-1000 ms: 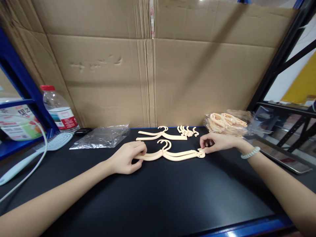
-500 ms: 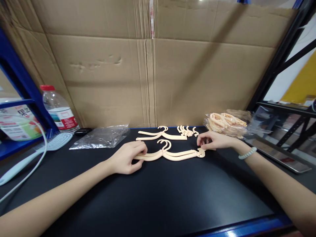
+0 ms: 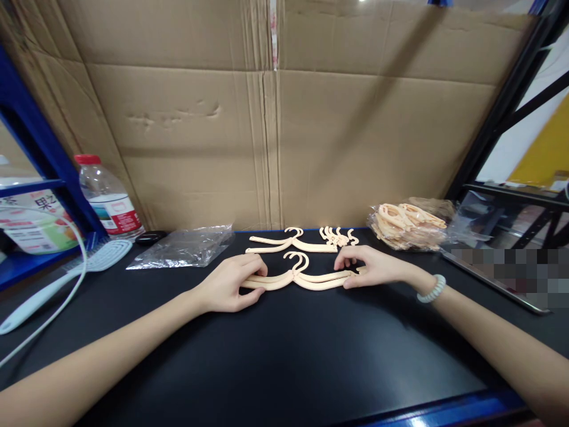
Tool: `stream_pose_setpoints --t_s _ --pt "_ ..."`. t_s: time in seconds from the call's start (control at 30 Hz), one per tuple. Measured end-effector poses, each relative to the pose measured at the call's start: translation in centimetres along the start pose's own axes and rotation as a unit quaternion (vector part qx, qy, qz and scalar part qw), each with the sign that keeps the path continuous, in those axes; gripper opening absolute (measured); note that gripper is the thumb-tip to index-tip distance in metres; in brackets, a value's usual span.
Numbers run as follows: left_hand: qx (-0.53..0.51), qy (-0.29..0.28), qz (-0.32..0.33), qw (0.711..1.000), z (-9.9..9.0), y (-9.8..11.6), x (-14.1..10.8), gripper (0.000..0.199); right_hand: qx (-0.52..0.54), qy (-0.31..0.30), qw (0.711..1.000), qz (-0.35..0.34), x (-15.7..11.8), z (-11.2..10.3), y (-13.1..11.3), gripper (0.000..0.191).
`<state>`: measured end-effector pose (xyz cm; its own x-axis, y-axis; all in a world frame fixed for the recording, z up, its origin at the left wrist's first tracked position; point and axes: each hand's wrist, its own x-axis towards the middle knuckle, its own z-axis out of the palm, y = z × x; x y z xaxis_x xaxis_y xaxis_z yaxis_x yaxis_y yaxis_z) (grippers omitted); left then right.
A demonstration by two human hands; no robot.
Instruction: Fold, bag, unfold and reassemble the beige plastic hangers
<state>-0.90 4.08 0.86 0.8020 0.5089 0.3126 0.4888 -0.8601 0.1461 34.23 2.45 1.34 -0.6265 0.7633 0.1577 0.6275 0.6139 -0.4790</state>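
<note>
Beige clothes hangers point(image 3: 316, 280), with paired hooks and doubled arms, lie flat on the black table in front of me. My left hand point(image 3: 233, 284) is closed round their left end, fingers over the far side and thumb along the near edge. At the right end, my right hand point(image 3: 371, 267) curls over the arms with its thumb against the near edge. Its palm covers most of a small beige piece there. Just behind lies another hanger set point(image 3: 293, 242), its left arms spread apart. Several small beige hooks point(image 3: 338, 236) sit in a row to its right.
A clear bag of beige parts point(image 3: 404, 225) rests at the back right, near a flat metal-edged tray point(image 3: 493, 290). To the left are an empty plastic bag point(image 3: 182, 246), a bottle point(image 3: 111, 201), a hairbrush point(image 3: 106, 255) and a white cable point(image 3: 48, 335). Cardboard point(image 3: 186, 118) stands behind.
My right hand has moved left and slightly down, onto the hangers' right end, covering most of the small piece there. My left hand has stayed on the left end.
</note>
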Motion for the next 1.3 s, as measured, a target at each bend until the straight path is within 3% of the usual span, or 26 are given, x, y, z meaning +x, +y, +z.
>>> stream_pose_setpoints --t_s 0.27,1.3 --pt "-0.004 0.002 0.007 1.0 0.09 -0.08 0.25 0.009 0.011 0.013 1.0 -0.021 0.27 0.84 -0.08 0.019" --pt "-0.022 0.015 -0.014 1.0 0.15 -0.16 0.17 0.009 -0.001 0.018 1.0 -0.016 0.31 0.92 -0.49 0.02"
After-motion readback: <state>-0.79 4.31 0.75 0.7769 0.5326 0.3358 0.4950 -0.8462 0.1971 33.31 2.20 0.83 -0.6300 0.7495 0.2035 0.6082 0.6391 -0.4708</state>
